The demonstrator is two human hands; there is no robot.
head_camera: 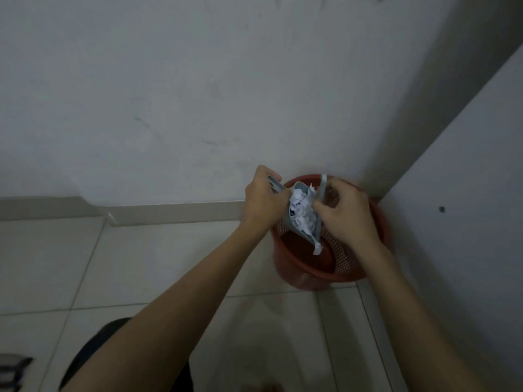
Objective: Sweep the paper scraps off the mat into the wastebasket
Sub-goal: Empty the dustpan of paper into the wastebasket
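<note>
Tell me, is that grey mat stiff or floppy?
Probably floppy: the mat folds into a trough between the left hand and right hand. Likely light too, since fingertip pinches hold it, scraps included, over the wastebasket.

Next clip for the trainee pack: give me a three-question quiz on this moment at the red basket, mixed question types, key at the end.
1. True or false: the paper scraps lie in the folded grey mat.
2. Over what are the left hand and right hand holding the mat?
A. the tiled floor
B. the red wastebasket
C. a table
3. Fill in: one scrap hangs at the mat's ____ tip.

Key
1. True
2. B
3. lower
</note>
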